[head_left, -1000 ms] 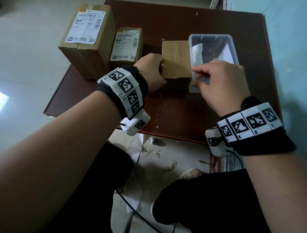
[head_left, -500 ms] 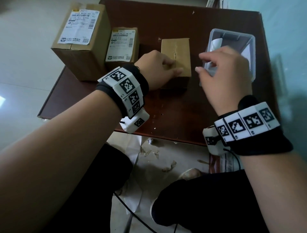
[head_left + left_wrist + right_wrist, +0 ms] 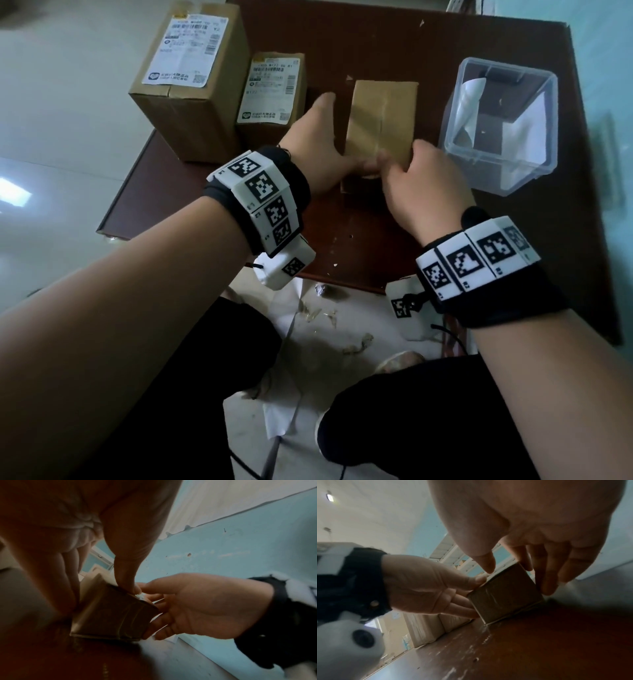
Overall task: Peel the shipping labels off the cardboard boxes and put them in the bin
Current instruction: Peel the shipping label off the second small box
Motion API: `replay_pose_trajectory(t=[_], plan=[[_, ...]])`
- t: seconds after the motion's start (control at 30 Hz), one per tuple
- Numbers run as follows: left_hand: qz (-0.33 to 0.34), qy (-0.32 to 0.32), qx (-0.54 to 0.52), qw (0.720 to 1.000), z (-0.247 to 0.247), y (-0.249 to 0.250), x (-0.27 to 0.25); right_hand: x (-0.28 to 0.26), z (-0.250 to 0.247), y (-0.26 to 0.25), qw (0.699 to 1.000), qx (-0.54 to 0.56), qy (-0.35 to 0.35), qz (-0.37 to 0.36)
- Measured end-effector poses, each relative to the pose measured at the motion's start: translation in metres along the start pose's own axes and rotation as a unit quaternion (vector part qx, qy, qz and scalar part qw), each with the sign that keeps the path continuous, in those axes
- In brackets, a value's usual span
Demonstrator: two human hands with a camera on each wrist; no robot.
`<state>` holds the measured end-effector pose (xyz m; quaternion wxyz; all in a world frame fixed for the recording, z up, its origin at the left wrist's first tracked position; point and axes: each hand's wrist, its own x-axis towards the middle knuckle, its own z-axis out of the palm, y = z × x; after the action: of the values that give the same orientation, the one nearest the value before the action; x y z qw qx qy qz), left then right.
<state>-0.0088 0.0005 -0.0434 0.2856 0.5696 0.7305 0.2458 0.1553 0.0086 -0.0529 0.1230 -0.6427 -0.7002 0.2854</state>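
Observation:
A small bare cardboard box (image 3: 380, 116) stands at the middle of the brown table (image 3: 376, 44). My left hand (image 3: 337, 145) holds its left side, with the fingers laid along the wall and the thumb on the near top edge. My right hand (image 3: 409, 161) grips the near right corner, its fingers down the right wall. In the wrist views both thumbs meet at the box's (image 3: 113, 614) near top edge. Two boxes with white shipping labels stand at the left: a large one (image 3: 191, 102) and a smaller one (image 3: 270, 113). The clear plastic bin (image 3: 479, 164) on the right holds peeled white labels (image 3: 471, 102).
The table's near edge (image 3: 342, 284) lies just under my wrists, with paper scraps (image 3: 322, 311) on the floor below. A light blue wall (image 3: 603, 102) runs close along the table's right side. The large box overhangs the table's left edge.
My right hand left the bin and came onto the bare box's right corner. The bin now stands further right, apart from the box. My left hand slid along the box's left side.

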Motion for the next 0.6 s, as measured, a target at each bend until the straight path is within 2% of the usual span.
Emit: replay_pose_trajectory(t=[0.13,0.2,0.37,0.6], plan=[[-0.024,-0.057,-0.035,0.997,0.001,-0.001,-0.004,0.006,0.000,-0.003,0.997,0.070,0.007,0.035],[-0.025,-0.065,-0.070,0.995,0.002,0.001,-0.005,0.007,-0.002,-0.005,0.994,0.101,0.012,0.041],[-0.036,0.001,-0.196,0.980,-0.006,0.013,-0.006,0.001,-0.015,-0.015,0.988,0.147,0.023,0.030],[-0.055,0.062,-0.311,0.947,-0.006,0.036,-0.014,-0.009,-0.023,-0.027,0.970,0.234,0.049,-0.040]])
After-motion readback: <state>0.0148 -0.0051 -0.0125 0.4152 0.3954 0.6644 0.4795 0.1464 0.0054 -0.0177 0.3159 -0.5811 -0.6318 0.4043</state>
